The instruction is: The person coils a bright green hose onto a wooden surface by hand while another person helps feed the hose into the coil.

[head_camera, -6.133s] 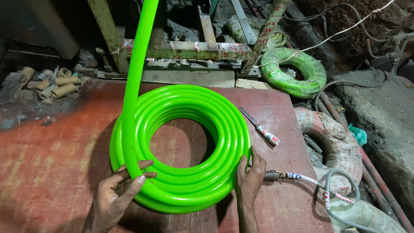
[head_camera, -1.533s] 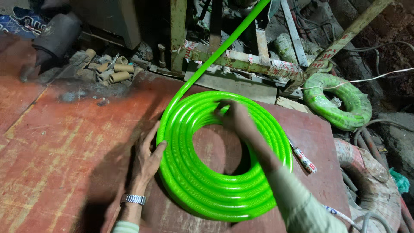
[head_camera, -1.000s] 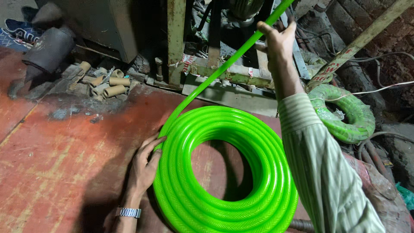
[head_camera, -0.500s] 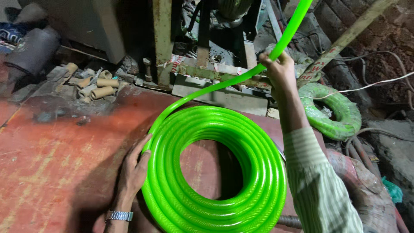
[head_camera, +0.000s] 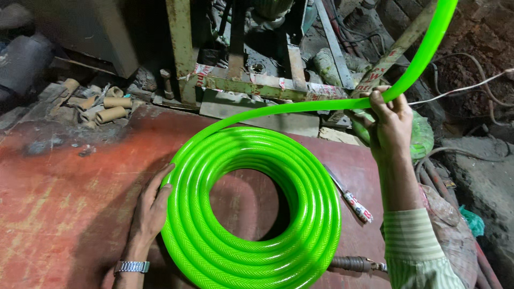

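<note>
A coil of bright green hose (head_camera: 251, 214) lies flat on a worn red table (head_camera: 59, 198). My left hand (head_camera: 151, 206), with a metal watch on the wrist, rests flat against the coil's left outer edge. A free length of the green hose (head_camera: 300, 107) rises from the coil's top, runs right and curves up out of view. My right hand (head_camera: 390, 124) is raised above the table's right side and grips that free length.
A knife with a red-and-white handle (head_camera: 354, 201) lies right of the coil. A metal hose fitting (head_camera: 353, 263) sits at the coil's lower right. Cardboard tubes (head_camera: 110, 107) lie at the back left. A rusty metal frame (head_camera: 257, 80) and another green hose coil (head_camera: 420, 136) stand behind.
My right hand has left the coil's top, gone up to the free length of hose, gripped it and brought it down to the right. My left hand stays on the coil's left edge.
</note>
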